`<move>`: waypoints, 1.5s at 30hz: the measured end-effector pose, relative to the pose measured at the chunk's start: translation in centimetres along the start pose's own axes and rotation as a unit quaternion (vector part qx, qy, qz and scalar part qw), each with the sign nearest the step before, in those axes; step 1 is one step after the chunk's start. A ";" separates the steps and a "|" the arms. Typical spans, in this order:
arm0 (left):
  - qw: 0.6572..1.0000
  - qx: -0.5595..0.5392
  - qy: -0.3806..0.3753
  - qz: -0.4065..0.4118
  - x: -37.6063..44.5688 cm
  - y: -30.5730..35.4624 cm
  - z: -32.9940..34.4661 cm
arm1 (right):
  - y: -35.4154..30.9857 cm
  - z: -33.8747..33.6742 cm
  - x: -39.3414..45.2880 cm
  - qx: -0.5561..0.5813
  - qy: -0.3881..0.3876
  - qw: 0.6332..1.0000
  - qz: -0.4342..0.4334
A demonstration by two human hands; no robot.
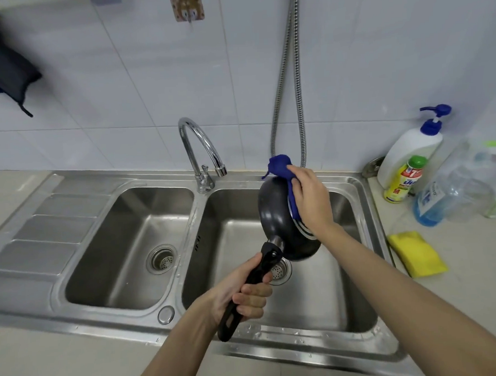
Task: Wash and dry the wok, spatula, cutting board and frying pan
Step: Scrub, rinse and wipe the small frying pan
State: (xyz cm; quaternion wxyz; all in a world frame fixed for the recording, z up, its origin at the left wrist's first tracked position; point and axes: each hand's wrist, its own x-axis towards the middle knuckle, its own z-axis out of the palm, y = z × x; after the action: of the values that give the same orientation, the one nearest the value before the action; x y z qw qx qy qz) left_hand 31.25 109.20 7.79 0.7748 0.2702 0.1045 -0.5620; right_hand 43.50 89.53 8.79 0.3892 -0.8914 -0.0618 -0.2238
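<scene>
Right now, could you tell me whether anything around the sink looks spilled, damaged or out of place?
Nothing stands out. The left hand holds the pan over the right basin while the right hand presses a blue cloth to its underside. Only water drops dot the sink's front rim.

Readable markings limited to the right side of the counter, beside the sink.

Small yellow bottle (403,181) with green cap, standing in front of the white pump bottle (413,149): red label patch bearing a large white "7"; below it, blue lettering, only partly legible, apparently beginning "Ju". Remaining small print too blurred to read.

Clear bottle with blue liquid (440,199), just right of the yellow bottle: blue and white label, text illegible.

White pump bottle: no readable print visible.
</scene>
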 end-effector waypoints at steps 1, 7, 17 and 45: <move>1.000 0.007 0.006 0.000 0.1 0.3 0.1 | 0.0 0.0 -0.6 -0.005 0.007 1.000 -0.012; 1.000 -0.004 0.018 -0.004 0.7 1.3 -0.3 | -0.5 1.2 -7.6 -0.120 -0.011 0.941 -0.317; 0.989 0.084 0.118 -0.012 -0.8 0.7 0.6 | -1.0 -0.8 -6.5 0.140 0.130 0.976 0.104; 0.546 0.685 0.472 0.100 0.4 -0.1 -0.6 | 3.2 -2.8 -7.3 0.123 0.111 0.963 0.212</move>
State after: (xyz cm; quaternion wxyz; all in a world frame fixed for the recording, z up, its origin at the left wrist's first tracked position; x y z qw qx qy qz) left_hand 31.40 109.21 7.08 0.2451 0.9538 0.0106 -0.1737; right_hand 36.88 85.75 5.05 0.5387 -0.7990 0.1453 -0.2244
